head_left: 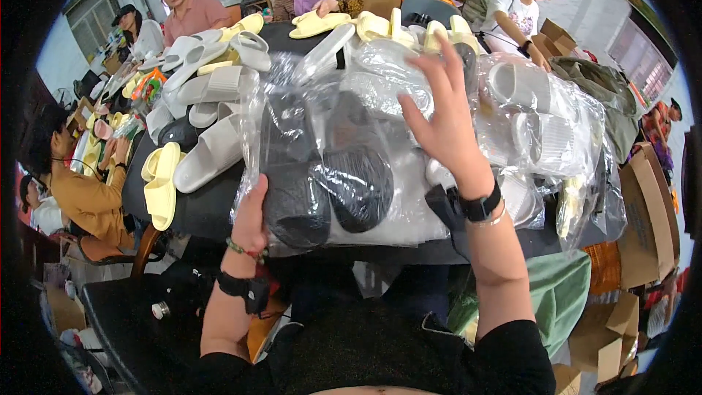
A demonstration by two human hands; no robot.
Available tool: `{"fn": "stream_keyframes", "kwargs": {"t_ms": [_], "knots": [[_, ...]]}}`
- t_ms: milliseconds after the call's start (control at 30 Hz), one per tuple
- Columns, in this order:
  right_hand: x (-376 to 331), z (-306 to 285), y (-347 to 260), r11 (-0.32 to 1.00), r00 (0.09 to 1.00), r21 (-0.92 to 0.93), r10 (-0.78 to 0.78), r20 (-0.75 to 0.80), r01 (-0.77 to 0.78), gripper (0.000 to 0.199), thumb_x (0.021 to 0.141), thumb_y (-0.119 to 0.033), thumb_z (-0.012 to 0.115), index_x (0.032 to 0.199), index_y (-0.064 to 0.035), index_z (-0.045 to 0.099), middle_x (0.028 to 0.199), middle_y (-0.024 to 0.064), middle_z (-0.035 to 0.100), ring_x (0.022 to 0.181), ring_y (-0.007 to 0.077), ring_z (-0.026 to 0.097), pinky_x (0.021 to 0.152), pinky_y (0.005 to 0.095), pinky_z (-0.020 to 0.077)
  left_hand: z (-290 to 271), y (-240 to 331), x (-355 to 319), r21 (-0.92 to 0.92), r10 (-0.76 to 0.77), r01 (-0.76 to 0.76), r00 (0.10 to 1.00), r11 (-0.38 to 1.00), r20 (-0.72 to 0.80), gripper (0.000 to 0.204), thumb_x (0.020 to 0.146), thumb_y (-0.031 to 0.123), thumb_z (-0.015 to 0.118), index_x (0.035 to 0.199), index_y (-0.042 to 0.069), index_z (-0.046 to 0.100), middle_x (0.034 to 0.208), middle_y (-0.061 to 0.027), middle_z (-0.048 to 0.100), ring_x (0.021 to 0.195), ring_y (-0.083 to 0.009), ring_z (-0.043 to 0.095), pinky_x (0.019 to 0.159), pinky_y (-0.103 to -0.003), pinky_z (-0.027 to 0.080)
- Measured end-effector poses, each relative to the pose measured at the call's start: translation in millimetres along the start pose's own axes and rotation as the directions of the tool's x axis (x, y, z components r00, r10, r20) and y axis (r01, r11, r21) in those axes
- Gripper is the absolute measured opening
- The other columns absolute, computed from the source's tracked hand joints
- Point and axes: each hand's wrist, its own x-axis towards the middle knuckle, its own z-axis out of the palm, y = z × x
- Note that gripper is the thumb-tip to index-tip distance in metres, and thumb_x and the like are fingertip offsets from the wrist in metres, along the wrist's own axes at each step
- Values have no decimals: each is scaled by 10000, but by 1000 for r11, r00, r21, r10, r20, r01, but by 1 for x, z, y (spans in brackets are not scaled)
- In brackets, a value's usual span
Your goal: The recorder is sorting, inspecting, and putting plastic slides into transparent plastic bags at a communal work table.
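Observation:
A pair of black slide slippers (296,201) lies inside a clear plastic bag (319,139), tilted up before me at the table's front edge. My left hand (253,221) grips the bag's lower left side, its thumb along the edge and its other fingers hidden behind. To the right of the bag my right hand (447,121) is raised, fingers spread, with nothing in it. Beneath that hand lie bagged pale slippers (387,66) and flat clear plastic (417,212). Several bagged white slippers (545,135) are piled just right of my right wrist.
Loose grey slippers (212,153) and a yellow pair (162,184) cover the left part of the dark table (212,212). More yellow slippers (318,23) line its far side. People sit or stand around it. Cardboard boxes (647,212) and green cloth (556,289) are at the right.

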Motion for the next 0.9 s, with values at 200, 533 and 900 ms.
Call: {"fn": "stream_keyframes", "kwargs": {"t_ms": [200, 533, 900], "knots": [[-110, 3, 21, 761, 650, 39, 525, 550, -648, 182, 841, -98, 658, 998, -9, 633, 951, 205, 666, 877, 331, 662, 774, 402, 518, -17, -25, -25, 14, -39, 41, 986, 999, -160, 457, 998, 310, 558, 1358, 37, 489, 1313, -87, 586, 1174, -237, 580, 988, -392, 473], [-167, 3, 80, 766, 537, -29, 477, 695, -643, 350, 857, -199, 683, 1125, 4, 585, 1010, 224, 657, 915, 372, 645, 782, 413, 505, 30, -41, -37, -175, 29, -52, 990, 983, -135, 358, 994, 278, 540, 1284, 69, 533, 1235, -65, 630, 1098, -222, 617, 931, -399, 505], [-153, -18, 26, 730, 681, 40, 615, 397, -682, 331, 919, -203, 672, 1140, 12, 550, 852, 179, 680, 752, 254, 691, 630, 323, 528, 58, -57, -51, 296, -637, 568, 724, 768, 265, 433, 1030, 356, 481, 1218, -21, 581, 1114, -182, 672, 1011, -222, 673, 806, -323, 562]]}}
